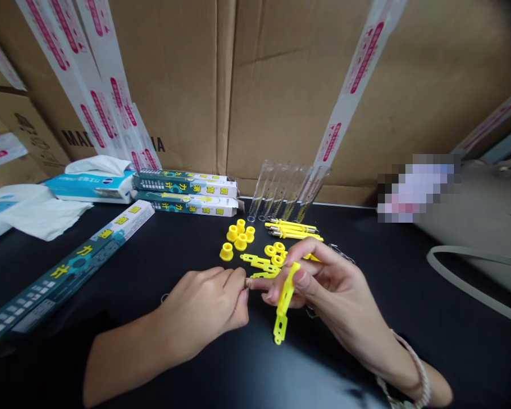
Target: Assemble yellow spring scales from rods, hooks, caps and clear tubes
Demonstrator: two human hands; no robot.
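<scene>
My right hand [327,278] pinches a flat yellow plastic strip with slots [282,309] between thumb and fingers, its lower end hanging down over the table. One right finger stretches left and meets the fingertips of my left hand [208,298]. My left hand is closed, and what it grips, if anything, is hidden. Just behind the hands lie more slotted yellow strips [255,259] and several yellow rings [270,250]. Farther back stand several yellow flanged caps [241,242]. Yellow rods with metal springs [293,229] lie right of them, and clear tubes [262,190] stand at the back.
Printed narrow boxes [187,204] are stacked at the back left, and another long box [80,261] lies slanted at left. Tissue packs [96,184] sit beside them. Large cardboard cartons [276,85] wall off the back. A grey bag with a strap [472,227] is at right.
</scene>
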